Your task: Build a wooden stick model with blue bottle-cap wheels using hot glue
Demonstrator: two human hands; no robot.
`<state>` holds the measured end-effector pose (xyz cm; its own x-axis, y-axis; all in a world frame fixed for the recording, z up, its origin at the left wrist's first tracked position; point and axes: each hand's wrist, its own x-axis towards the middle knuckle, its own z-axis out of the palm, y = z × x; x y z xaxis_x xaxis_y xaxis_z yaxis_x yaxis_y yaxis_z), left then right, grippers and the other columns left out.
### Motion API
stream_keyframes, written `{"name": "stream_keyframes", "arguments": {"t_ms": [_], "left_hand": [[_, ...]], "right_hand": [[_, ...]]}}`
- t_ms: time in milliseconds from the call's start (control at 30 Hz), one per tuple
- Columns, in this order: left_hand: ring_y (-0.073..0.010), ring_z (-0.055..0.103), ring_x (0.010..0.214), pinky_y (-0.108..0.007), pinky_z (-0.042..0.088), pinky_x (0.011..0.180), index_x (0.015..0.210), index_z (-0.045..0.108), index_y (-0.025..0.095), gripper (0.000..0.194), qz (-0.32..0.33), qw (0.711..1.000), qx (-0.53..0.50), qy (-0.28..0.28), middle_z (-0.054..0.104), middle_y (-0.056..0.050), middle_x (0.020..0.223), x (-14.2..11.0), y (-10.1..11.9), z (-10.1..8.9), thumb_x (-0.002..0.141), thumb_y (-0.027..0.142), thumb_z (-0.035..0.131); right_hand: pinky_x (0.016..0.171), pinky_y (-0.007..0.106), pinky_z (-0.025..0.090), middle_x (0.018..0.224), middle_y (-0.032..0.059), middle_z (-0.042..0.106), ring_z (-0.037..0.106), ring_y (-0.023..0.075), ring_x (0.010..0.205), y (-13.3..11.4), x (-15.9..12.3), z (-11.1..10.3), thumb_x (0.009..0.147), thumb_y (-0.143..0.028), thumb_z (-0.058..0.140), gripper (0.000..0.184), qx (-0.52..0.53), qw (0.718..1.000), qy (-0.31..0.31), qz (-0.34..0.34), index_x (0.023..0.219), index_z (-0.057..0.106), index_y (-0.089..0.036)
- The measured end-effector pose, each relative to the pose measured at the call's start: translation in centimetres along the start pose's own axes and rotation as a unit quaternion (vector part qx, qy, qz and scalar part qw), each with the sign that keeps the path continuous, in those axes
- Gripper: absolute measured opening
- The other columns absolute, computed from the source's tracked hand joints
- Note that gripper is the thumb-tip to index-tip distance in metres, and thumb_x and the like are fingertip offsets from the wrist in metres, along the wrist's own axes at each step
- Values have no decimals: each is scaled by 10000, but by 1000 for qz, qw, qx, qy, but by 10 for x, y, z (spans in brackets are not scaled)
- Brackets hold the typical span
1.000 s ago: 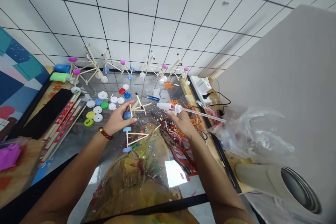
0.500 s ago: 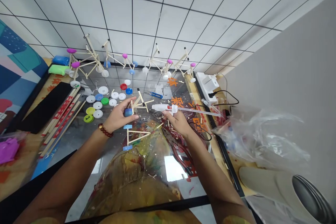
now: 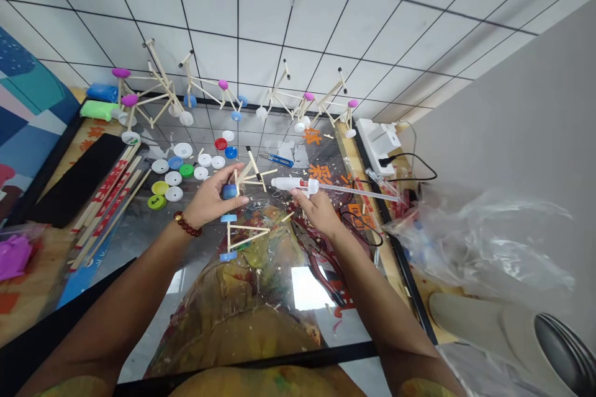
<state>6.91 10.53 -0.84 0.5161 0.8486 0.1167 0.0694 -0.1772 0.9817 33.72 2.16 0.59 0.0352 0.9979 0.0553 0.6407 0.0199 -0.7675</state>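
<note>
My left hand (image 3: 212, 195) is closed around a small wooden-stick frame (image 3: 252, 178) with a blue cap wheel (image 3: 229, 191) and a black-tipped crossbar. In my right hand (image 3: 316, 211) is a white hot glue gun (image 3: 292, 184), a long clear glue stick coming out of its back. Its nozzle points left, close to the stick frame; I cannot tell whether they touch. Just below my left hand, a triangular stick piece (image 3: 249, 237) with two blue cap wheels lies on the glass tabletop. Red-handled pliers (image 3: 321, 267) rest below my right hand.
Several finished stick models with pink caps (image 3: 161, 84) line the wall. Loose bottle caps (image 3: 187, 171), a blue cutter (image 3: 280, 160) and wooden sticks (image 3: 109, 198) lie about. At right are a power strip (image 3: 372, 139), black cord, plastic bags (image 3: 484, 248) and a beige cylinder (image 3: 484, 322).
The camera view has tilted and shifted slightly. Both hands keep their holds on the stick frame and the glue gun, with little movement between them.
</note>
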Motion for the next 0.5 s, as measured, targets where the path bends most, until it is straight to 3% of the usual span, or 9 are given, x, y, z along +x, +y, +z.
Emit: {"name": "stream_keyframes", "arguments": {"t_ms": [233,500], "left_hand": [[-246,664,1054,-404,567,927,1351,538,205,736,8,998,-58,19,696,-98,1140,3,-3,-3,691,327,841],[-276,648,1125,-448,537,998,1350,541,209,760,3,998,-65,22,660,-116,1256,2,-2,-2,669,336,855]], "right_hand": [[666,321,449,667,63,659,605,228,691,5,0,3,900,-691,385,577,-17,999,11,26,647,589,-214],[612,298,401,620,39,605,549,188,604,4,1,2,912,-686,377,577,-27,999,4,17,600,516,-221]]}}
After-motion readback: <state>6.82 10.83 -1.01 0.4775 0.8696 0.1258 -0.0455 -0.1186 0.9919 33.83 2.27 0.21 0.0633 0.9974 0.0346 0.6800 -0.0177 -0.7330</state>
